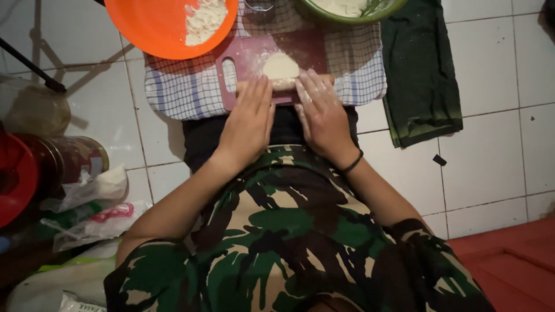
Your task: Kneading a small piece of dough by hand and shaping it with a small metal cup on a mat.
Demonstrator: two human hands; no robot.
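Note:
My left hand (250, 118) and my right hand (321, 112) lie flat, palms down, side by side on a wooden rolling pin (284, 84). The pin rests across a dark red cutting board (254, 58) dusted with flour. A flattened oval of pale dough (280, 65) sits on the board just beyond the pin. Fingers of both hands are floury and stretched out over the pin. A black band circles my right wrist.
A checked cloth (185, 86) lies under the board on white floor tiles. An orange plate (156, 23) with flour sits far left, a green bowl (347, 11) far right. A dark green cloth (419, 69) lies at right. Jars and plastic bags (75, 185) crowd the left.

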